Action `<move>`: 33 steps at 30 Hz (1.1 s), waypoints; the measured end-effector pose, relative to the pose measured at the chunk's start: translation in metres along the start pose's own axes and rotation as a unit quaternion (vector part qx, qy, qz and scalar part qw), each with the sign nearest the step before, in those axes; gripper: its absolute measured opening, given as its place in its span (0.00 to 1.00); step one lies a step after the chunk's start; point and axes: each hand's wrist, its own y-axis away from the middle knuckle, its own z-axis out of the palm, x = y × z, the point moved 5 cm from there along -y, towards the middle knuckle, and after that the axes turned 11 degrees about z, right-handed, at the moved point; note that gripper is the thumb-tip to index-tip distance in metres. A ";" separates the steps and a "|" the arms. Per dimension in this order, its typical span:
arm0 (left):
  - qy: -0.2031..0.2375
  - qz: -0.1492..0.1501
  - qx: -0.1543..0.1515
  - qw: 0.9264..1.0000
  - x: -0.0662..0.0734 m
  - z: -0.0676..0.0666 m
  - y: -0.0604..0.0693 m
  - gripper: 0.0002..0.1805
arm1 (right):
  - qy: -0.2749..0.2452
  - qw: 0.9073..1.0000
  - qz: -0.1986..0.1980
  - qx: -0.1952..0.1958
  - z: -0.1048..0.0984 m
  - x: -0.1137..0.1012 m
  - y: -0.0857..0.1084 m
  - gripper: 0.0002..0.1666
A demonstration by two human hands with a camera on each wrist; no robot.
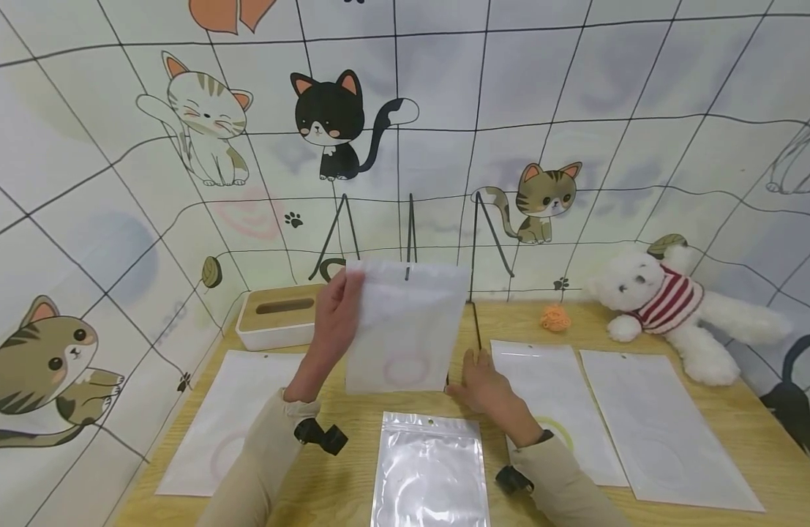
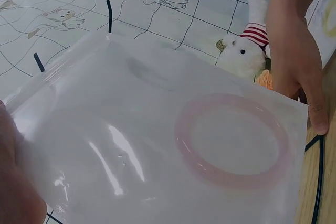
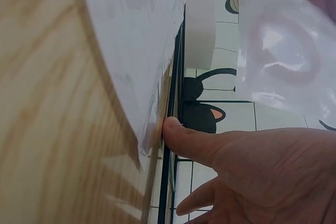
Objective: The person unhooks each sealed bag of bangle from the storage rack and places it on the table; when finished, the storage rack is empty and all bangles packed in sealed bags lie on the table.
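Note:
My left hand (image 1: 336, 311) pinches the upper left edge of a translucent white zip pouch (image 1: 405, 322), which hangs upright in front of a black wire rack (image 1: 344, 219). A pale pink ring (image 2: 231, 177) shows through the pouch's lower part. At the pouch's top hole, a dark prong tip is visible. My right hand (image 1: 490, 391) is low at the rack's right side. In the right wrist view its extended thumb touches the black wire (image 3: 167, 177), with the other fingers spread below. The pouch partly hides the rack.
A silvery pouch (image 1: 431, 468) lies at the front. White pouches lie at left (image 1: 207, 417) and right (image 1: 543, 380), with another white pouch (image 1: 668, 424) farther right. Behind are a wood-topped box (image 1: 273, 333), an orange yarn ball (image 1: 555, 318) and a white plush bear (image 1: 681, 304).

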 end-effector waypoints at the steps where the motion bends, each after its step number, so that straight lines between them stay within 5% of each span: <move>1: 0.001 0.000 0.000 1.000 0.001 0.000 0.001 0.16 | 0.000 1.000 0.000 0.001 0.000 0.000 0.000 0.52; 15: -0.020 0.059 -0.002 0.998 0.033 -0.007 0.018 0.15 | -0.015 1.000 -0.002 0.005 -0.002 0.001 0.000 0.49; 23: -0.025 0.065 0.004 0.998 0.052 -0.029 0.044 0.11 | -0.004 1.000 -0.003 0.015 0.001 0.001 -0.002 0.49; 27: -0.019 0.038 0.022 0.999 0.059 -0.051 0.057 0.15 | 0.002 1.000 -0.012 0.019 0.002 -0.001 -0.001 0.50; 33: -0.037 -0.067 0.035 0.996 0.052 -0.079 0.072 0.15 | 0.002 1.000 -0.004 0.006 0.002 0.000 -0.001 0.51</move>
